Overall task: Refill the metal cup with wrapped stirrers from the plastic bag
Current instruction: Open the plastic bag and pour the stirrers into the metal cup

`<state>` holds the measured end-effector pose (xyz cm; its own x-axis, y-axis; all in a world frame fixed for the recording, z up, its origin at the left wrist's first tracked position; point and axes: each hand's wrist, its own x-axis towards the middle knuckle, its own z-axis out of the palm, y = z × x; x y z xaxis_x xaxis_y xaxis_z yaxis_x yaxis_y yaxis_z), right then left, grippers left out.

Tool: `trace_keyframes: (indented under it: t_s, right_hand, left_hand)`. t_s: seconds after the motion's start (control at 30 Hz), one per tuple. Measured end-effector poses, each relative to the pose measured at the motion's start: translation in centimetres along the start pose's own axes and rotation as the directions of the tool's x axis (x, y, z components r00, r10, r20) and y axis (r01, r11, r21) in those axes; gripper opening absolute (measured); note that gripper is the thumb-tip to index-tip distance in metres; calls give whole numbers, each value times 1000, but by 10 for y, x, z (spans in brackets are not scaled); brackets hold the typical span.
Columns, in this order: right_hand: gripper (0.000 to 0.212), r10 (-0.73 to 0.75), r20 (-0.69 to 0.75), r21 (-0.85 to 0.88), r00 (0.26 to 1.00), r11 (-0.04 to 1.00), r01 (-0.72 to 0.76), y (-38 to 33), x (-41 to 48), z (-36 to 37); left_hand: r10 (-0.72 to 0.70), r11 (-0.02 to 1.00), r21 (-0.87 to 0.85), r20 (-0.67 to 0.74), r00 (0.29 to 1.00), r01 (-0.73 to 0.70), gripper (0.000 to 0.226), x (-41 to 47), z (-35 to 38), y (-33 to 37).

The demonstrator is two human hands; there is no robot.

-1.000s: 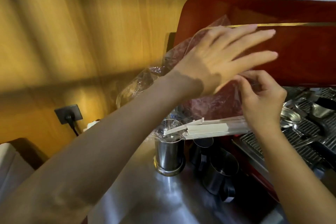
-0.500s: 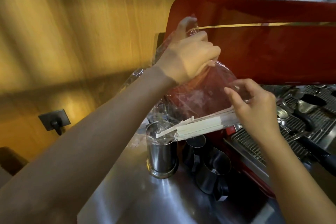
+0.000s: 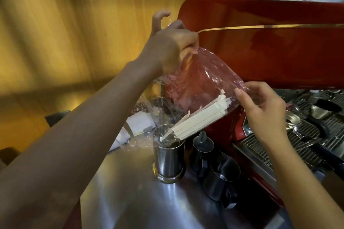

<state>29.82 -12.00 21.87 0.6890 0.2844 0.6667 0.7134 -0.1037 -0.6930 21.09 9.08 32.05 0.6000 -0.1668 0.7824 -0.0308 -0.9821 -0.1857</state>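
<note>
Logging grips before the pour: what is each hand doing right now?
Left hand: closed on the plastic bag, upper end.
Right hand: closed on the bag's lower corner, by the wrapped stirrers.

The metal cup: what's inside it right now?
The lower tips of the wrapped stirrers and the plastic bag mouth dip into the metal cup. Its wall hides the bottom.

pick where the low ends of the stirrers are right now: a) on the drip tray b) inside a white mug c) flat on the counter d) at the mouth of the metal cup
d: the stirrers slant down inside the bag, their low ends at the rim of the cup.
</note>
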Motion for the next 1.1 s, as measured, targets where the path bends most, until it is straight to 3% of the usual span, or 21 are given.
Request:
trace_keyframes:
  t_s: [0.07, 0.3, 0.43, 0.57, 0.63, 0.7, 0.8, 0.87, 0.9, 0.93, 1.0, 1.03, 1.1]
  right_hand:
    - [6, 13, -1, 54, 1000, 998, -13, -2, 4, 6]
    - [17, 32, 3, 200, 999, 979, -32, -6, 19, 26]
    - [26, 135, 10, 388, 991, 913, -129, -4, 22, 39]
    - [6, 221, 86, 468, 971, 852, -236, 2, 15, 46]
    - [12, 224, 99, 455, 970, 856, -244, 2, 16, 48]
    - [18, 214, 84, 457, 973, 859, -229, 0, 24, 49]
    - [21, 206, 77, 488, 976, 846, -217, -3, 37, 51]
    - [21, 192, 75, 494, 979, 845, -204, -2, 40, 51]
    - [20, 190, 75, 500, 979, 842, -202, -1, 39, 52]
    - [19, 196, 76, 509, 978, 835, -207, 1, 37, 52]
    - [17, 219, 85, 531, 972, 815, -230, 4, 34, 53]
    - [17, 228, 90, 537, 970, 809, -240, 5, 33, 54]
    - [17, 236, 93, 541, 967, 803, -249, 7, 29, 58]
  left_hand:
    - [-33, 999, -10, 3, 999, 33, 14, -5, 1, -5]
    - [-184, 983, -22, 23, 983, 184, 6, -23, 4, -23]
    - [-243, 969, -36, -7, 970, 243, 6, -31, 3, -34]
    - [-295, 955, -20, -16, 955, 295, 11, -37, 3, -38]
    - [-299, 954, -8, -3, 954, 299, 13, -40, 3, -40]
    - [-296, 953, 73, 21, 955, 294, 24, -41, 3, -42]
    - [-417, 899, 92, -126, 900, 429, 82, -50, -3, -49]
    - [-617, 785, -140, -257, 744, 603, 112, -65, -5, -59]
    - [-740, 671, -292, -215, 637, 681, 122, -75, -4, -65]
    - [-842, 508, -448, -81, 533, 735, 130, -85, -1, -69]
    - [-890, 143, -653, 244, 386, 743, 135, -105, 8, -71]
    - [-869, 35, -666, 348, 352, 745, 133, -115, 13, -72]
    - [-794, -13, -599, 493, 356, 800, 119, -134, 20, -71]
